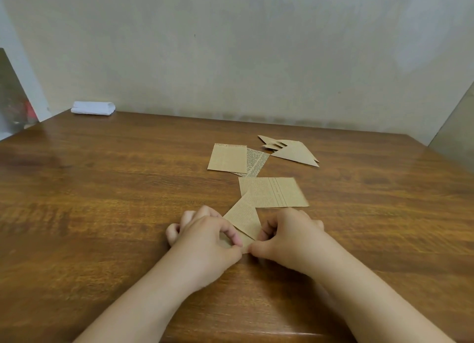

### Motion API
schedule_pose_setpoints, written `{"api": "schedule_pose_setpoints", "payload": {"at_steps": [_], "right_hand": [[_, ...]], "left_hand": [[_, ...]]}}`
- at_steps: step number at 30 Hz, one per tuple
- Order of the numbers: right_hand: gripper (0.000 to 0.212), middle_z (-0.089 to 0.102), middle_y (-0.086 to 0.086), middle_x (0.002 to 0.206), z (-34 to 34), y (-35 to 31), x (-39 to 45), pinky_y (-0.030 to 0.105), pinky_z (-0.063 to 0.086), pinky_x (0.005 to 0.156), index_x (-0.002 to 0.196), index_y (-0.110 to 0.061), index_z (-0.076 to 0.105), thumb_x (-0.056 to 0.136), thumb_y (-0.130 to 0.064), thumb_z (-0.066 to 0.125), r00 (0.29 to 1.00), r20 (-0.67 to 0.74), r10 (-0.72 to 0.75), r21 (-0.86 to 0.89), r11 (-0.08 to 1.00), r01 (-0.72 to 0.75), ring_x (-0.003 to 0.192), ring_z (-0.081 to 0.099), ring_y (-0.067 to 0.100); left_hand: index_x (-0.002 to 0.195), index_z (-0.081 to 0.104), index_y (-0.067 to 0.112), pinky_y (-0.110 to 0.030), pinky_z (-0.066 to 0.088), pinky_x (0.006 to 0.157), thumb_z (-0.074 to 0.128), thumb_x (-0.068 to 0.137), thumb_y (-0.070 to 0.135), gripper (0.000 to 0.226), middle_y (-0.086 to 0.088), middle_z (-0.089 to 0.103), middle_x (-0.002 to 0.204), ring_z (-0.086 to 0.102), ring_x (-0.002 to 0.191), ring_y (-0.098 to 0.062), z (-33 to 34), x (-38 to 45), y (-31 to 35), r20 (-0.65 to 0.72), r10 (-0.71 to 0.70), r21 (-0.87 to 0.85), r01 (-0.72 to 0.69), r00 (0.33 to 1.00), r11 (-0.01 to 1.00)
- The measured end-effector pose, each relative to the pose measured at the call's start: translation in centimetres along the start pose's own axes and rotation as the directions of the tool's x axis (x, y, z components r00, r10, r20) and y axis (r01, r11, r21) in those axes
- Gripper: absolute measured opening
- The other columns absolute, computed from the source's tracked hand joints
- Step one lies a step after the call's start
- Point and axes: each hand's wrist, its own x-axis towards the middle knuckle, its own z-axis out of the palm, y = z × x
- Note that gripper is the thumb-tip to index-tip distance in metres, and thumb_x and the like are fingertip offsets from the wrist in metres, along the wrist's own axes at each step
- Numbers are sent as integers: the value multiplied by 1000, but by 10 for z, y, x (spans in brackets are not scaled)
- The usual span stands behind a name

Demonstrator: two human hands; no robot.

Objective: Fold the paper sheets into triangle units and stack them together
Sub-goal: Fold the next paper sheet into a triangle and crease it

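Your fingers are curled on both sides: the left hand (205, 236) pinches the near corner of the folded paper piece (245, 221) between thumb and forefinger, and the right hand (287, 236) pinches the same corner from the other side, thumb tips almost touching. That piece lies flat on the wooden table (102, 189), pointing away from you between your two hands, and your knuckles cover its near edges.

Just beyond it, and slightly overlapped by its far tip, lies a flat printed sheet (275, 192), unfolded. Farther back and a little to your left sits a small pile of sheets (228, 158), the top one plain brown, with a sheet of denser print (255, 162) poking out from under its right side. To the right of that pile, near the far edge of the table, you have the finished triangle units (295, 151), a loose cluster with several points showing at its left end; how many there are I cannot tell.

Well apart from all this, at the far left corner against the wall (230, 47), rests a folded white cloth (92, 108). Nothing stands between your hands and the papers.
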Motion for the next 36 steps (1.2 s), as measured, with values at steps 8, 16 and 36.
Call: {"api": "schedule_pose_setpoints", "payload": {"at_steps": [8, 16, 36], "right_hand": [[16, 60, -8, 57, -18, -2, 9, 33, 33, 79, 73, -21, 74, 68, -36, 69, 975, 194, 107, 31, 993, -115, 61, 50, 10], [10, 58, -14, 45, -17, 4, 2, 32, 37, 78, 75, -21, 71, 73, -30, 67, 980, 184, 73, 108, 990, -94, 45, 49, 5], [13, 57, -14, 95, -8, 20, -18, 17, 38, 83, 98, -28, 70, 88, -28, 61, 884, -6, -468, -127, 877, 464, 90, 46, 2]], "left_hand": [[71, 67, 37, -24, 12, 86, 70, 80, 32, 11, 24, 46, 103, 28, 109, 0, -10, 4, 0, 77, -5, -35, 7, 997, 999], [74, 65, 38, -25, 10, 85, 67, 79, 30, 10, 22, 45, 104, 28, 110, -1, -7, 1, -4, 63, 23, -37, -21, 998, 999], [75, 67, 38, -21, 12, 82, 66, 83, 25, 15, 27, 44, 103, 26, 103, 1, -10, 2, -8, 90, 47, -83, -39, 995, 996]]}}
